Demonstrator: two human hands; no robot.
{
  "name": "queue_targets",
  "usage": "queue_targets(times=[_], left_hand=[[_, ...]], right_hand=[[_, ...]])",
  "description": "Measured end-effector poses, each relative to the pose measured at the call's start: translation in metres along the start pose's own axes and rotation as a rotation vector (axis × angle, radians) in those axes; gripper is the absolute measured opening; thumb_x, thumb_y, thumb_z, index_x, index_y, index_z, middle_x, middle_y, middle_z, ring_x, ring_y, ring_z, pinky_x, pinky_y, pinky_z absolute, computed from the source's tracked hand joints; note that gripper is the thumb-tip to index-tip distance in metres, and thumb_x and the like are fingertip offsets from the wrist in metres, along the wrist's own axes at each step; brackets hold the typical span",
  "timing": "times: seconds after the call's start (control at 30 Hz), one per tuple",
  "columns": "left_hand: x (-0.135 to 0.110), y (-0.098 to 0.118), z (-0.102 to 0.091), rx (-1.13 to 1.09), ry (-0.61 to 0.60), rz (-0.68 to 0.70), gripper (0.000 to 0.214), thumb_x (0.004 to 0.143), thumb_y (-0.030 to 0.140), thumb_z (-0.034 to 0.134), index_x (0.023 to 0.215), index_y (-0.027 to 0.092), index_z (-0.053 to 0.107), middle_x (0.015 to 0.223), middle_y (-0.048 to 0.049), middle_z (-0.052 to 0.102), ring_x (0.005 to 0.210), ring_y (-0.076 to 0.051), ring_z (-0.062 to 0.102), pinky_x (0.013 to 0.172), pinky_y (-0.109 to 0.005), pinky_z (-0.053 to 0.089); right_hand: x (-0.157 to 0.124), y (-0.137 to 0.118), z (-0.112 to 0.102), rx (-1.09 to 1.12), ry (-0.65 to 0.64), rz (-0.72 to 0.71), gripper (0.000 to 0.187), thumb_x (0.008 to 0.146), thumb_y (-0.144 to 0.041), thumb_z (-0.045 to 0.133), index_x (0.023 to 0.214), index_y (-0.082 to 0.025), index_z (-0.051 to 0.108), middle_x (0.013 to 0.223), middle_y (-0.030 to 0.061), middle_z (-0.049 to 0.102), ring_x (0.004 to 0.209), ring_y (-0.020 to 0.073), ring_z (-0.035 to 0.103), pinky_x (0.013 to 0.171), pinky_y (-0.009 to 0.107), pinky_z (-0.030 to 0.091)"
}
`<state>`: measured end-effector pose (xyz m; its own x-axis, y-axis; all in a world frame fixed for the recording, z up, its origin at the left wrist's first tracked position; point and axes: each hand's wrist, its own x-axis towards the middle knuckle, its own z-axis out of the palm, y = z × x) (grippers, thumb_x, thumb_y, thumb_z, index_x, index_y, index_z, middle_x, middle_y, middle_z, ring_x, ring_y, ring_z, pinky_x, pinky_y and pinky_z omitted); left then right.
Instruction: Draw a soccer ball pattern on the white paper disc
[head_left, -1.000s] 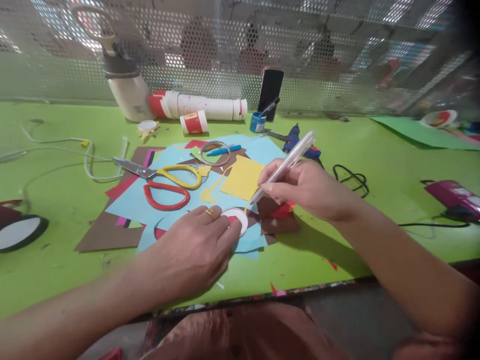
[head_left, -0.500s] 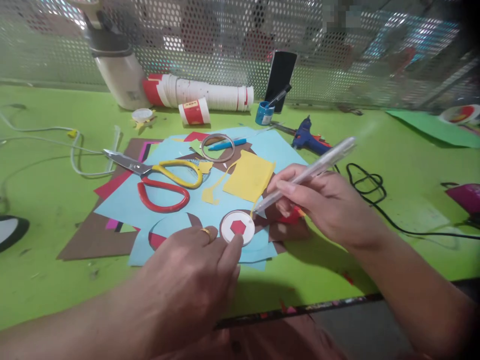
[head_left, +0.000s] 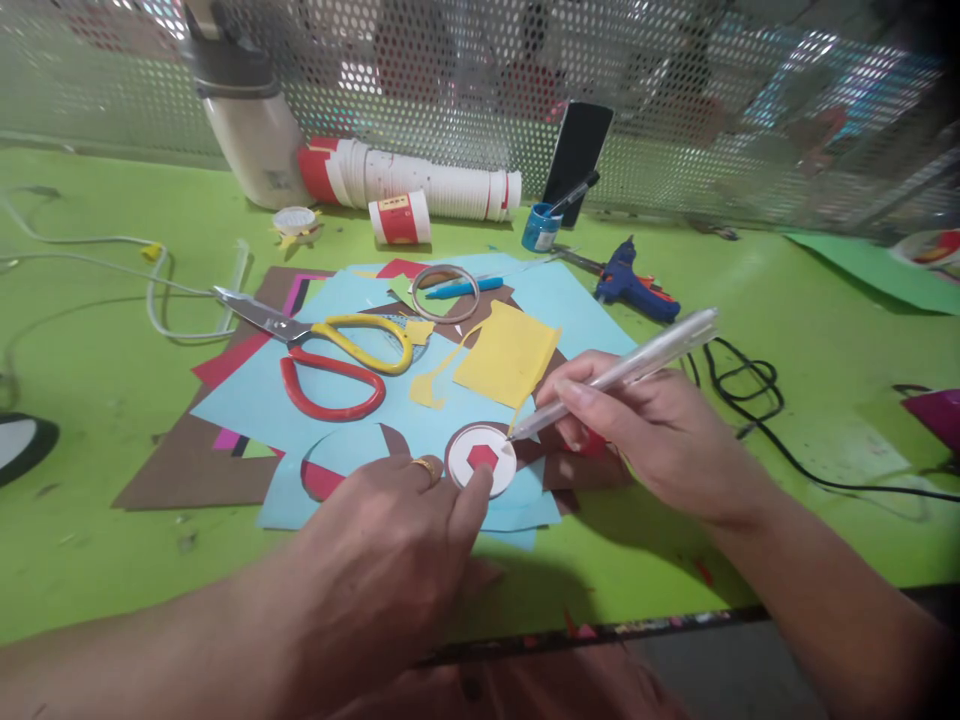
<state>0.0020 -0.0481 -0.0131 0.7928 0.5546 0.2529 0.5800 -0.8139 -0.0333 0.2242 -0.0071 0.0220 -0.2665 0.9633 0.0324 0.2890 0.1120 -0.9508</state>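
Note:
My left hand (head_left: 382, 540), a gold ring on one finger, presses a fingertip onto a small white paper disc (head_left: 460, 462). A red hexagon (head_left: 482, 456) sits at the disc's middle, partly under that fingertip. The other left fingers are curled and mostly hidden. My right hand (head_left: 637, 415) grips a clear-barrelled pen (head_left: 649, 355), its tip at the disc's upper right edge. Whether the tip touches I cannot tell. Beneath lie light blue paper sheets (head_left: 255, 405), and a yellow paper piece (head_left: 508, 350) is just above the pen tip.
Large scissors (head_left: 330, 365) lie open on the left papers. A tape ring (head_left: 477, 300) and blue marker (head_left: 487, 285) lie beyond. Farther back are stacked paper cups (head_left: 427, 185), a single cup (head_left: 401, 218), a paint jar (head_left: 540, 228), a phone (head_left: 579, 150) and a glue gun (head_left: 634, 280).
The pen tip has moved from beside the disc, slightly down onto its upper right edge. My left fingertip stays on the disc. The whole view has shifted slightly.

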Motion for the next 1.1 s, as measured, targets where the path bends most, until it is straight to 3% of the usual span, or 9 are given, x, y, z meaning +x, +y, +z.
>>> queue_targets(times=[0.17,0.33,0.47,0.63,0.8,1.1], left_hand=[[0.002,0.001,-0.002,-0.025,-0.023,-0.007,0.05,0.079,0.033,0.072,0.116,0.001,0.06,0.068,-0.0041,0.062,0.057,-0.025,0.058,0.047,-0.042,0.052],[0.001,0.004,0.0,-0.002,-0.05,-0.004,0.048,0.085,0.031,0.067,0.119,0.0,0.056,0.066,-0.0039,0.062,0.054,-0.025,0.058,0.044,-0.04,0.049],[-0.004,0.006,0.004,0.092,-0.085,0.016,0.057,0.09,0.043,0.06,0.124,-0.002,0.052,0.06,-0.0039,0.061,0.05,-0.026,0.058,0.042,-0.04,0.046],[-0.006,0.008,0.005,0.087,-0.072,-0.003,0.071,0.085,0.052,0.065,0.126,-0.003,0.05,0.063,-0.0045,0.062,0.052,-0.026,0.06,0.044,-0.039,0.048],[-0.005,0.009,0.006,0.065,-0.074,-0.025,0.066,0.088,0.05,0.063,0.127,-0.002,0.051,0.065,-0.0049,0.063,0.052,-0.026,0.06,0.042,-0.04,0.047],[-0.005,0.009,0.006,0.107,-0.037,-0.001,0.058,0.088,0.042,0.062,0.124,-0.002,0.053,0.062,-0.0032,0.06,0.05,-0.024,0.056,0.042,-0.038,0.043]], right_hand=[[-0.002,0.003,0.0,0.046,-0.059,0.025,0.022,0.093,-0.034,0.06,0.076,-0.02,0.061,0.065,-0.0008,0.054,0.054,0.0111,0.052,0.045,0.022,0.05],[-0.004,0.004,0.003,0.116,-0.151,0.117,0.019,0.096,-0.036,0.055,0.087,-0.02,0.058,0.066,-0.0017,0.057,0.052,0.0108,0.053,0.044,0.022,0.048],[-0.002,-0.004,0.004,0.076,-0.209,0.13,0.016,0.096,-0.034,0.055,0.089,-0.021,0.057,0.068,-0.0018,0.058,0.054,0.0108,0.053,0.046,0.021,0.047],[0.001,-0.016,0.007,-0.061,-0.281,0.109,0.011,0.095,-0.03,0.053,0.091,-0.021,0.057,0.075,0.0003,0.061,0.061,0.0125,0.055,0.05,0.023,0.046],[0.008,-0.013,0.012,-0.117,-0.261,0.041,0.013,0.095,-0.025,0.052,0.085,-0.019,0.058,0.071,-0.0007,0.062,0.064,0.0124,0.057,0.059,0.024,0.047],[0.015,-0.006,0.016,-0.006,-0.241,0.027,0.018,0.095,-0.021,0.052,0.078,-0.019,0.055,0.063,-0.0039,0.06,0.059,0.0098,0.058,0.056,0.022,0.045]])
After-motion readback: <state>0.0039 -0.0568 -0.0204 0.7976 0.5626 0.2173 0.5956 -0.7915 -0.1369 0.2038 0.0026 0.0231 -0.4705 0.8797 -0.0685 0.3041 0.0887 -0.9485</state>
